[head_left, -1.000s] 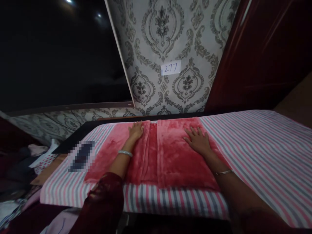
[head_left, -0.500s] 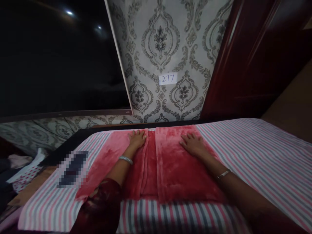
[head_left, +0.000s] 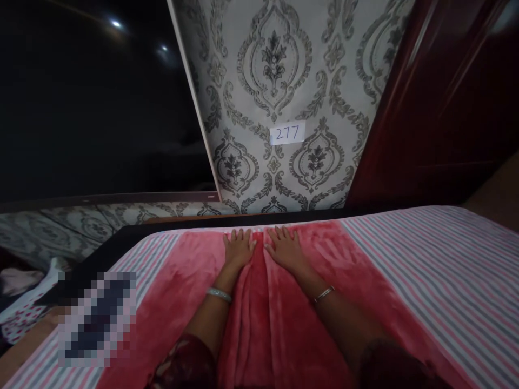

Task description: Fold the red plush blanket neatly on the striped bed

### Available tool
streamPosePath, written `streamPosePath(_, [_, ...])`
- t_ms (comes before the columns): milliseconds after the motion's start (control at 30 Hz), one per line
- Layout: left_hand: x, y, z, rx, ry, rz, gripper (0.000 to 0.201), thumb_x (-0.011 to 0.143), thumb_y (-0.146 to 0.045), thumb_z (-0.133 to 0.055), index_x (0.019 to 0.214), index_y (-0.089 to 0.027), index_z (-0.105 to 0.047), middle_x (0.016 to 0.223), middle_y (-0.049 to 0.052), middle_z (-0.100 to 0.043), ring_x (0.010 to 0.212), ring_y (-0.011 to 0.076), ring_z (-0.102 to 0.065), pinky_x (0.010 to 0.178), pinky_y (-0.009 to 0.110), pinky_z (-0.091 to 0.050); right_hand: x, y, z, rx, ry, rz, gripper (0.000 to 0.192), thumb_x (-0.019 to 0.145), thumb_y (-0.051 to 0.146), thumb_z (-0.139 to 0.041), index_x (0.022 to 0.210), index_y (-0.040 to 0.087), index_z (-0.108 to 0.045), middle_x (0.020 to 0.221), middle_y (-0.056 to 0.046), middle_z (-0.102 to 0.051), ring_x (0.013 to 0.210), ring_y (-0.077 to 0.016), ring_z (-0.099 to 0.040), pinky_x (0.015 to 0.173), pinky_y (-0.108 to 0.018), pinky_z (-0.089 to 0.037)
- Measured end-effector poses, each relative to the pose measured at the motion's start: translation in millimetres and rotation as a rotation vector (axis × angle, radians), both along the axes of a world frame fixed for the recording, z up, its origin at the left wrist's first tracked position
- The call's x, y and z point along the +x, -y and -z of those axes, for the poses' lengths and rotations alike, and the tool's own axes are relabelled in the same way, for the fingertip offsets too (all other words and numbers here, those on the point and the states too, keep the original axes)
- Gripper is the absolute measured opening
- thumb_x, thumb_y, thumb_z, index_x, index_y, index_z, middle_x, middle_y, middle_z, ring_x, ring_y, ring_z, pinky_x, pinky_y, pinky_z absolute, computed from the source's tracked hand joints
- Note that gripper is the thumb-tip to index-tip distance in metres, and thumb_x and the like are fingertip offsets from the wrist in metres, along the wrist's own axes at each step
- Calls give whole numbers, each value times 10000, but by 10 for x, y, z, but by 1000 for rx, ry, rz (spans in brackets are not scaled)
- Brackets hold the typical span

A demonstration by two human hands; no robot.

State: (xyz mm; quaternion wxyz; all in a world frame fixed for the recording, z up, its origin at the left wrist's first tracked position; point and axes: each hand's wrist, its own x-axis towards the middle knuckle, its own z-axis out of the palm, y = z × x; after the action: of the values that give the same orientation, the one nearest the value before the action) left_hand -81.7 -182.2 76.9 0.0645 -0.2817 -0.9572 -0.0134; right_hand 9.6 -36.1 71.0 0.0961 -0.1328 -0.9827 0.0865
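Both hands lie flat with fingers spread, gripping nothing, left hand (head_left: 239, 249) and right hand (head_left: 286, 250) side by side at twelve o'clock on the red fleece blanket (head_left: 336, 270), seemingly soft, light, limp, best pinched at its far edge.

A red plush cloth (head_left: 284, 324) lies spread on a striped sheet (head_left: 438, 270) and fills the lower centre of the frame. The left hand (head_left: 239, 249) and the right hand (head_left: 286, 251) lie flat on the cloth near its far edge, palms down and fingers spread, close beside each other at the two sides of a fold. Each wrist has a bangle. At the upper centre, a small paper label (head_left: 287, 133) with "277" is on the patterned wallpaper (head_left: 275, 70). A blurred dark object (head_left: 95, 319) lies at the lower left.
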Motion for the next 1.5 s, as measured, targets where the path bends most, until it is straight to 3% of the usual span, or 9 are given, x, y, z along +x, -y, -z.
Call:
streamPosePath(167, [4,-2,-34,3,25,3,610,986,-490,-247,1518,-222,-379,1571,116,-391,1455,349,-291,1157,616,-169,14,-10,-39,13,11,4,623,989,525,-319,1545,245,-325,1591,-108,-344,1467,-331,-263,1153,-603,-156])
streamPosePath(333, [37,-6,-257,25,179,19,656,985,-495,-257,1570,-198,-235,1633,133,-243,1497,309,-215,1173,592,-153,96,-1,-250,-29,102,-2,608,1010,491,-278,1558,230,-279,1619,-110,-280,1485,-313,-221,1152,-587,-180])
streamPosePath(533, [472,280,-556,8,202,142,667,974,-470,-356,1574,-221,-206,1664,105,-128,1529,272,-87,1191,545,-134,847,93,-390,-65,127,-131,638,1014,503,-272,1566,186,-256,1635,-139,-217,1504,-306,-169,1169,-527,-190])
streamPosePath(667, [1139,577,-401,-48,173,240,680,962,-499,-390,1574,-260,-216,1663,79,-151,1529,290,-67,1200,556,-74,1505,264,-218,-16,116,-178,663,985,573,-332,1573,279,-245,1658,-71,-153,1516,-334,-92,1177,-570,-122])
streamPosePath(800, [1524,655,-109,-95,148,189,688,947,-457,-415,1577,-245,-234,1666,64,-123,1524,349,15,1181,640,-30,1703,420,23,24,99,-159,693,954,597,-401,1566,307,-259,1663,-60,-94,1517,-351,-55,1167,-619,-63])
streamPosePath(967, [1504,667,-130,-50,184,220,681,945,-437,-425,1572,-231,-256,1662,47,-137,1526,328,30,1199,612,-11,1668,455,33,24,78,-155,677,959,573,-404,1565,305,-264,1661,-59,-82,1518,-349,-54,1170,-616,-53])
streamPosePath(1133, [1601,877,-209,101,323,295,617,988,-391,-339,1577,-250,-220,1655,36,-177,1529,185,-84,1231,432,-127,1791,600,-55,-47,131,-225,682,962,545,-416,1568,273,-260,1651,-96,-120,1518,-332,-77,1180,-598,-75])
streamPosePath(1367, [1875,880,-63,28,287,316,572,929,-327,-491,1488,-228,-426,1636,84,-242,1528,249,-106,1223,547,-82,1905,837,54,-18,111,-295,652,970,526,-406,1537,208,-356,1624,-157,-194,1519,-295,-108,1196,-556,-75])
streamPosePath(1500, [1751,1107,-201,303,369,310,466,963,-328,-414,1408,-265,-540,1571,49,-396,1457,190,-338,1204,415,-258,1910,851,18,-25,164,-276,633,959,450,-440,1539,210,-351,1620,-149,-213,1509,-313,-156,1186,-570,-131])
